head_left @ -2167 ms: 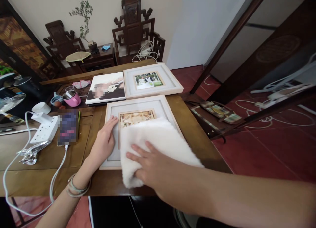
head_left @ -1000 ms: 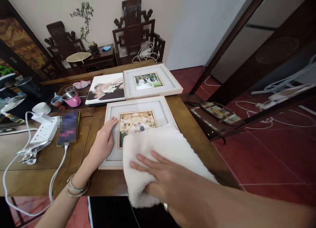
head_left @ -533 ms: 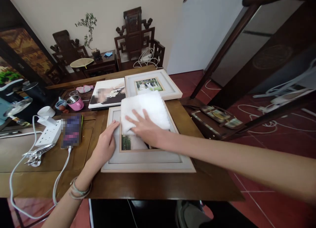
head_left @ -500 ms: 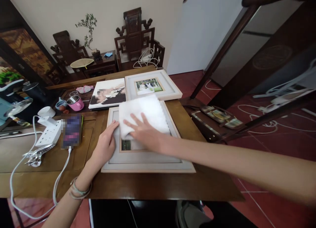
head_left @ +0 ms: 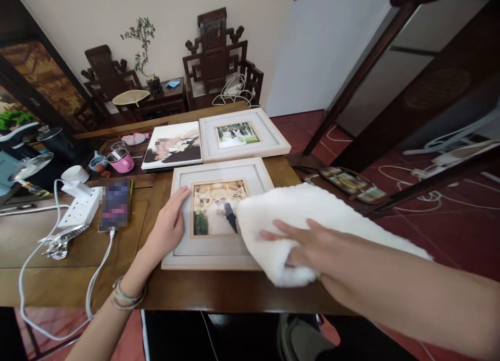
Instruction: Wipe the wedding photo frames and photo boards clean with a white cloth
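A light wooden picture frame (head_left: pixel 219 250) with a wide pale mat lies face up on the wooden table, a wedding photo (head_left: pixel 211 210) at its centre. My left hand (head_left: pixel 169 224) rests along the frame's left edge, fingers stretched out and holding nothing. In my right hand (head_left: pixel 310 244) is a fluffy white cloth (head_left: pixel 287 207), gripped with the thumb tucked beneath a fold. The cloth covers the frame's right side and hangs out past the table's right edge, hiding part of the photo.
Behind lie a second framed photo (head_left: pixel 207 142) and a photo album or panel (head_left: pixel 174 145). To the left are a phone (head_left: pixel 116 204) on a charging cable, a power strip (head_left: pixel 80 207), a pink cup (head_left: pixel 121 162) and a glass lid (head_left: pixel 33 168). A dark wooden chair (head_left: pixel 363 85) stands at right.
My right hand has swept the white cloth right and toward me, off the middle of the frame, uncovering most of the photo. The left hand keeps its place on the left edge.
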{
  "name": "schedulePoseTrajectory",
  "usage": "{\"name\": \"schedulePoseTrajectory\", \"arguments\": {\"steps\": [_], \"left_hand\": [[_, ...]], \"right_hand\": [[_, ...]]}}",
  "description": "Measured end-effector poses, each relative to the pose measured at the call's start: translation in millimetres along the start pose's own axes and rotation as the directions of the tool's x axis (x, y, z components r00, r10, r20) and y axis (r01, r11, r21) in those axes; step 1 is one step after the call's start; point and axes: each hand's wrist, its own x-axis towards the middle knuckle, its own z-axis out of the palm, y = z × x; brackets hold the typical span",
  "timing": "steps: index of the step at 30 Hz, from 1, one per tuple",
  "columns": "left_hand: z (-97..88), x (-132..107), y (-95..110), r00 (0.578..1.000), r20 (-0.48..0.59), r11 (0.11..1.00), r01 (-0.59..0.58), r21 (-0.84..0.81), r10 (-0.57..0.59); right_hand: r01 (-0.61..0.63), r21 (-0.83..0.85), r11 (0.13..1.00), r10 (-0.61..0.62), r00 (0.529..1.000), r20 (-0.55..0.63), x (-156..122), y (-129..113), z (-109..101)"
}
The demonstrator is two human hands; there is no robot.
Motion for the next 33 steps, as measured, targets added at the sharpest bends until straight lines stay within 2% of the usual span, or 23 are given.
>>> {"name": "schedulePoseTrajectory", "arguments": {"steps": [2,5,9,12,15,18,21,23,25,26,27,28,29,30,31,32,33], "left_hand": [[-1.1,0,1,1.000,-0.002,1.000,-0.016,-0.002,0.016],[-1.6,0,2,1.000,-0.008,1.000,-0.010,0.000,0.010],[-0.7,-1,1,1.000,-0.017,1.000,0.011,-0.008,-0.011],[0.2,-1,1,0.999,-0.040,1.000,0.031,-0.006,-0.031],[1.2,-1,2,0.994,-0.090,0.998,0.068,0.014,-0.066],[3.1,-3,1,0.982,-0.141,0.991,0.129,0.018,-0.125],[3.8,-5,1,0.957,-0.150,0.969,0.244,-0.047,-0.248],[0.8,-6,3,0.915,-0.142,0.922,0.355,-0.156,-0.377],[-5.9,-7,10,0.846,-0.080,0.813,0.476,-0.336,-0.528],[-10.2,-8,14,0.801,0.000,0.721,0.539,-0.435,-0.599],[-14.6,-10,20,0.753,0.129,0.603,0.606,-0.518,-0.645],[-18.5,-12,25,0.679,0.285,0.460,0.692,-0.557,-0.676],[-21.4,-15,31,0.588,0.404,0.324,0.767,-0.553,-0.701],[-23.2,-18,36,0.519,0.441,0.231,0.799,-0.555,-0.733],[-23.7,-22,40,0.476,0.447,0.170,0.805,-0.569,-0.758],[-23.3,-27,43,0.446,0.438,0.131,0.802,-0.583,-0.780],[-22.3,-32,45,0.436,0.418,0.115,0.789,-0.604,-0.797]], "right_hand": [[-0.010,-0.055,0.998,0.006,0.997,-0.077,3,10,-8],[-0.038,-0.200,0.979,0.012,0.991,-0.131,25,20,-16],[-0.060,-0.357,0.932,-0.010,0.982,-0.190,62,33,-17],[-0.080,-0.430,0.899,-0.017,0.976,-0.217,75,33,-14],[-0.058,-0.419,0.906,-0.015,0.986,-0.169,70,17,-9],[0.005,-0.360,0.933,-0.050,0.992,-0.116,53,-5,4],[0.050,-0.334,0.941,-0.105,0.983,-0.149,36,-18,21],[0.077,-0.311,0.947,-0.133,0.978,-0.162,30,-19,28],[0.111,-0.277,0.954,-0.157,0.976,-0.148,26,-17,31],[0.127,-0.257,0.958,-0.167,0.976,-0.139,25,-15,31],[0.138,-0.236,0.962,-0.173,0.976,-0.135,24,-14,31],[0.147,-0.212,0.966,-0.177,0.975,-0.132,24,-12,31],[0.154,-0.189,0.970,-0.180,0.975,-0.130,23,-12,32],[0.161,-0.169,0.972,-0.184,0.974,-0.131,21,-11,32],[0.173,-0.153,0.973,-0.193,0.973,-0.129,20,-11,33],[0.185,-0.144,0.972,-0.204,0.970,-0.129,18,-11,34],[0.196,-0.144,0.970,-0.216,0.966,-0.141,16,-10,35]]}}
